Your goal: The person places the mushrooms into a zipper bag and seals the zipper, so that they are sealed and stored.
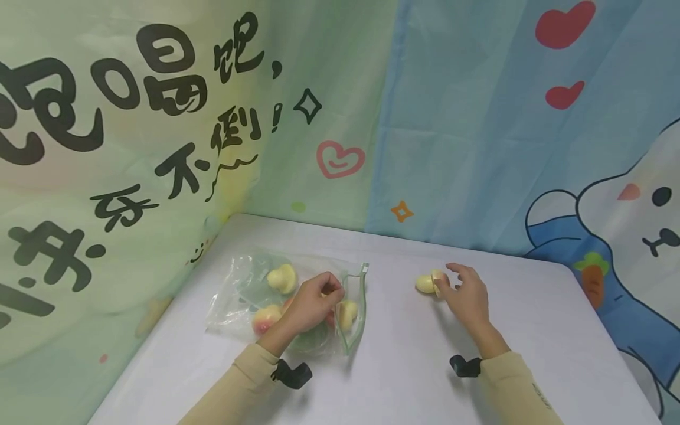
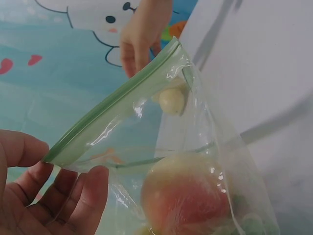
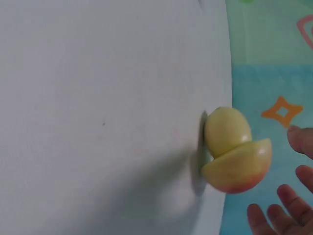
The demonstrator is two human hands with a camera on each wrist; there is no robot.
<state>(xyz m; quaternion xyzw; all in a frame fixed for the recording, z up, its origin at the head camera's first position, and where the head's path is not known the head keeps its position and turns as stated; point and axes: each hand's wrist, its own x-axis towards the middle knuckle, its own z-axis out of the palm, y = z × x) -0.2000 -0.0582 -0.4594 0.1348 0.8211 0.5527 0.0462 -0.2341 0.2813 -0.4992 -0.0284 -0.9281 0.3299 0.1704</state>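
Observation:
My left hand (image 1: pixel 313 304) pinches the green-edged mouth of a clear zip bag (image 1: pixel 228 304) between thumb and fingers. Through the plastic show a pale yellow piece (image 1: pixel 281 278) and a red-and-yellow fruit (image 1: pixel 265 320), along with something green. In the left wrist view, the bag's green zip strip (image 2: pixel 110 103) slants up from the fingertips. My right hand (image 1: pixel 470 298) hovers beside two pieces on the table, fingers spread. One is a smooth pale yellow rounded piece (image 3: pixel 227 131); against it leans a yellow-and-red half of a fruit (image 3: pixel 239 169). In the right wrist view the fingers stand apart from both.
The white table (image 1: pixel 393 366) ends at a printed cloth backdrop (image 1: pixel 451 147) behind and at the left. Black wrist devices (image 1: pixel 292 374) sit at both cuffs.

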